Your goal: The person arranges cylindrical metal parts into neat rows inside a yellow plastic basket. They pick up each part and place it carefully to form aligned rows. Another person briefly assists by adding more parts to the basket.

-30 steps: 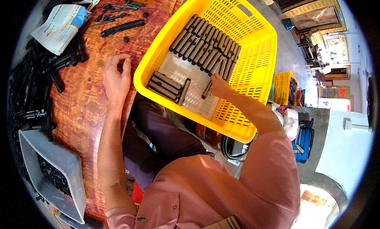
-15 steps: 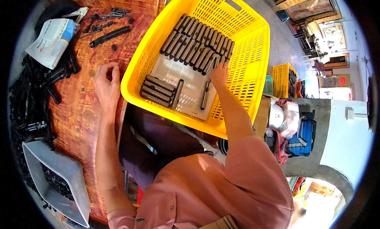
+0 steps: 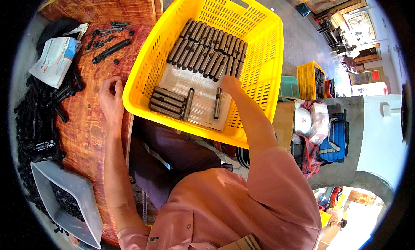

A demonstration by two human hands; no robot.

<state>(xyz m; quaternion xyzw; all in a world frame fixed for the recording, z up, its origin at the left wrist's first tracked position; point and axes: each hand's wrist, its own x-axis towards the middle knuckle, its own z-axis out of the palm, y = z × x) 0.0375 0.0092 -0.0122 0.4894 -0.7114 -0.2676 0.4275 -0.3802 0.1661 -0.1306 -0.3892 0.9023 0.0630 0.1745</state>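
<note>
My right hand (image 3: 231, 86) reaches into a yellow plastic crate (image 3: 207, 135). Its fingers are closed round the near end of a dark metal tube (image 3: 234, 69) at the right end of the nearer row. Two rows of similar tubes (image 3: 196, 58) lie side by side in the crate's far half. Closer to me is a small stack of tubes (image 3: 166, 103), with one tube (image 3: 188, 104) set crosswise beside it. A single tube (image 3: 217, 104) lies apart, just left of my right wrist. Over the wooden table, my left hand (image 3: 111, 101) is curled, thumb and forefinger making an empty loop.
Black parts are heaped along the left of the wooden table (image 3: 88, 133), with a folded newspaper (image 3: 54, 62) on top. A grey plastic bin (image 3: 88, 198) holds small black pieces. Behind the crate's right side stand a green tub (image 3: 288, 87) and another yellow crate (image 3: 306, 81).
The whole view has shifted, putting the crate slightly further left. My right hand stays at the right end of the nearer row; my left hand keeps its curled shape.
</note>
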